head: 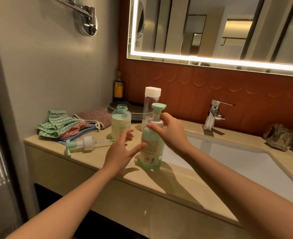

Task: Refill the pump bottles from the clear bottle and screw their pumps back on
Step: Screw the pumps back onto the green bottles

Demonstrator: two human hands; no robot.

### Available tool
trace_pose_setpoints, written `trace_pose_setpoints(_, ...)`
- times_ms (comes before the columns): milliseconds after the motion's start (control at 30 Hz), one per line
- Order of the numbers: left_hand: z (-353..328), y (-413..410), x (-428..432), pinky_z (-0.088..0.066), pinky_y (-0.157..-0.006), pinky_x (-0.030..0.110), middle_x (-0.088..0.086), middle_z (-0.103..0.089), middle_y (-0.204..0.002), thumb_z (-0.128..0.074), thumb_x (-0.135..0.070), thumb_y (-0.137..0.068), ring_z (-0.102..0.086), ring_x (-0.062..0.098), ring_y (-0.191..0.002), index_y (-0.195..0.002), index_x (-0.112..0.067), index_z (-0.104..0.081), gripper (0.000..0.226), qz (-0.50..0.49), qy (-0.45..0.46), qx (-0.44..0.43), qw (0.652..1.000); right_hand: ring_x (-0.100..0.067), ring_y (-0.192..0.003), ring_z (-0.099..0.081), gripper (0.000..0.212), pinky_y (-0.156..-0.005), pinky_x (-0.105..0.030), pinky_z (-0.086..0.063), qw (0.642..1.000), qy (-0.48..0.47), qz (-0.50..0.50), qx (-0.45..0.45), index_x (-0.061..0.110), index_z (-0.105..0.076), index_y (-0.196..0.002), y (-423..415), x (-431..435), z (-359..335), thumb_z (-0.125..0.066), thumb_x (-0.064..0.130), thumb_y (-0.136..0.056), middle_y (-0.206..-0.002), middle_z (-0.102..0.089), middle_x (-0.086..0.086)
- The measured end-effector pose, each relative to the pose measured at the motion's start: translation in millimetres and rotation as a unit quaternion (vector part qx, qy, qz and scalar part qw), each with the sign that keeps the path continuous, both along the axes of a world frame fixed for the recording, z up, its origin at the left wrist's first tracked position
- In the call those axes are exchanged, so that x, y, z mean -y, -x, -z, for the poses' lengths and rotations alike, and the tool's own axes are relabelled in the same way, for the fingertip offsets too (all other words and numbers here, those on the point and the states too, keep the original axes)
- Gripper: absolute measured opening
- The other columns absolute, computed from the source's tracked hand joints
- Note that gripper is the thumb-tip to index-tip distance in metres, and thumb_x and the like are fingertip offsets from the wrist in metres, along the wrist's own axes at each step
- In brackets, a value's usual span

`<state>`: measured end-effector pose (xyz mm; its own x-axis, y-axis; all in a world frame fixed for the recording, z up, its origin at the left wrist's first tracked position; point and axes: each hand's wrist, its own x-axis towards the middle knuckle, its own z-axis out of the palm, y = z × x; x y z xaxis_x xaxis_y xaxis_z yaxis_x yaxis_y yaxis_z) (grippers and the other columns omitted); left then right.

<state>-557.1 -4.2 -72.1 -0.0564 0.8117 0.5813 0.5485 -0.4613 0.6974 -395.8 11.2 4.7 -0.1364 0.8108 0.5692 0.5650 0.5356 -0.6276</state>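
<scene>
Head view, pump refitting at a washbasin. Right hand (171, 131): fingers (166, 118) curled round the white collar of the fitted pump (157, 107), clamped on it. Left hand (119, 150): fingers (137, 149) straight and spread, gripping nothing; the forefinger tip lies at the side of the near bottle (150, 152) (touching or just short of it, cannot tell). That bottle stands upright on the bench (159, 183) between the two sets of fingers, filled to about its shoulder.

Step in hand, as judged: screwing the pump home on the near bottle. The next move calls for the left fingers to close round the body and hold it against the twist, then for the right to turn the collar until it seats.

Just beyond the left fingers stands the open bottle (120, 123), neck bare and partly filled. Its loose pump (83, 144) lies on its side, well left of those fingers. The clear bottle (150, 99), white-capped, rises directly behind the right fingers and looks nearly empty.

Count: two pump bottles; two pumps (one fitted, one loose); one clear bottle. Beyond them are one stack of plates (135, 112), one heap of cloths (62, 125) and one tap (214, 114) to the right of the right fingers.
</scene>
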Motion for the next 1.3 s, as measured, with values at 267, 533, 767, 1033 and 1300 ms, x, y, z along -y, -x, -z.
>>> trace_pose_setpoints(267, -24.7, 94.7, -10.7, -0.047, -0.074, 0.035, -0.001, -0.055, -0.121, -0.069, -0.035, -0.08, -0.053, 0.02, -0.109, -0.122, -0.022, -0.044, 0.051, -0.208, 0.002, -0.194, 0.959, -0.016, -0.092, -0.057, 0.032, -0.074, -0.03, -0.048, 0.999, 0.02, 0.032, -0.019, 0.016, -0.055, -0.105, 36.5, -43.1, -1.4, -0.066, 0.036, -0.083, -0.105, -0.062, 0.0)
trace_pose_setpoints(533, -38.6, 133.7, -17.4, -0.05, -0.08, 0.036, -0.001, -0.054, -0.119, -0.071, -0.048, -0.073, -0.053, 0.019, -0.104, -0.122, -0.023, -0.047, 0.06, -0.159, 0.186, -0.339, 0.908, -0.02, -0.099, -0.057, 0.029, -0.076, -0.031, -0.045, 0.996, 0.038, 0.067, -0.044, 0.015, -0.053, -0.105, 58.6, -84.7, -1.6, -0.064, 0.033, -0.085, -0.111, -0.06, -0.003)
trace_pose_setpoints(767, -37.0, 139.3, -16.2, -0.044, -0.072, 0.03, -0.002, -0.056, -0.121, -0.075, -0.044, -0.069, -0.055, 0.02, -0.103, -0.131, -0.025, -0.041, 0.073, -0.129, 0.218, -0.353, 0.901, -0.015, -0.104, -0.047, 0.042, -0.089, -0.034, -0.046, 0.975, -0.127, 0.121, -0.138, 0.006, -0.048, -0.122, 76.6, -55.8, 9.6, -0.052, 0.034, -0.092, -0.12, -0.05, -0.009)
trace_pose_setpoints(1033, -30.4, 148.1, -18.6, -0.045, -0.068, 0.031, 0.0, -0.061, -0.106, -0.078, -0.036, -0.069, -0.055, 0.019, -0.091, -0.108, -0.023, -0.051, 0.049, -0.132, 0.232, -0.318, 0.91, -0.018, -0.134, -0.034, 0.07, -0.108, -0.038, -0.035, 0.998, -0.042, 0.027, -0.042, 0.017, -0.024, -0.145, 117.6, -44.7, 6.6, -0.061, 0.034, -0.087, -0.149, -0.033, -0.003)
trace_pose_setpoints(1300, -36.1, 158.7, -20.4, -0.043, -0.065, 0.029, -0.005, -0.057, -0.112, -0.081, -0.032, -0.065, -0.051, 0.012, -0.085, -0.106, -0.022, -0.053, 0.05, -0.122, 0.207, -0.251, 0.937, -0.022, -0.143, -0.015, 0.093, -0.112, -0.036, -0.022, 0.994, 0.079, 0.038, -0.06, 0.014, -0.003, -0.149, 138.2, -74.3, 13.1, -0.067, 0.029, -0.084, -0.157, -0.011, -0.004)
